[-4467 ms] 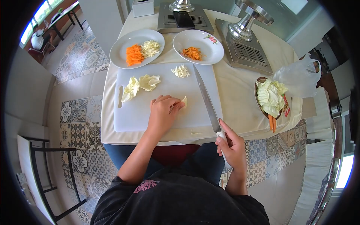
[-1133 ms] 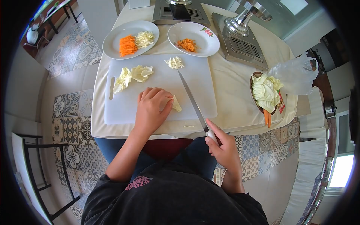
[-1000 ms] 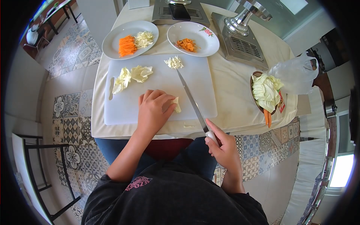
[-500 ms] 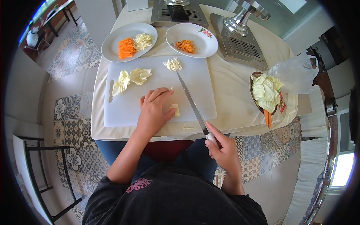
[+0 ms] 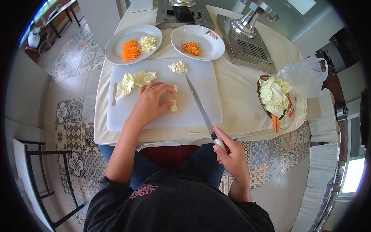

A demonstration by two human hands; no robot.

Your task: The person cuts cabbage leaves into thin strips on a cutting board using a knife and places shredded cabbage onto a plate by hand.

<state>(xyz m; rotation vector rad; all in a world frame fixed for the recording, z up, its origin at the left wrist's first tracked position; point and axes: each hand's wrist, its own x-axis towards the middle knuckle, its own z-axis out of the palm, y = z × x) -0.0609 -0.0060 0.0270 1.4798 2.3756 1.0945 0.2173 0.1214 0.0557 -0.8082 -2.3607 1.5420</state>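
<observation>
My left hand [image 5: 152, 101] is over the white cutting board [image 5: 135, 120], fingers and thumb apart. One small cabbage piece [image 5: 173, 105] touches its thumb, and another bit [image 5: 175, 88] lies at its fingertips. My right hand [image 5: 232, 154] grips the white handle of a long knife [image 5: 201, 106], whose blade slants over the board's right part. The tip points toward a small pile of chopped cabbage [image 5: 178, 67]. Cabbage leaves [image 5: 125, 86] lie on the board's left side. Behind the board stand a plate [image 5: 112, 48] with carrot and cabbage strips and a flowered plate [image 5: 205, 34] with shredded carrot.
A bowl with cabbage [image 5: 273, 96] and carrots [image 5: 275, 123] stands at the right, beside a plastic bag [image 5: 305, 77]. Metal stands [image 5: 251, 50] and a black phone [image 5: 183, 14] are at the back. A person [image 5: 34, 38] sits far off at left.
My left hand has moved back and left, its fingers and thumb spreading. The small cabbage piece at the thumb has shifted with it. The knife has moved slightly right, still in my right hand.
</observation>
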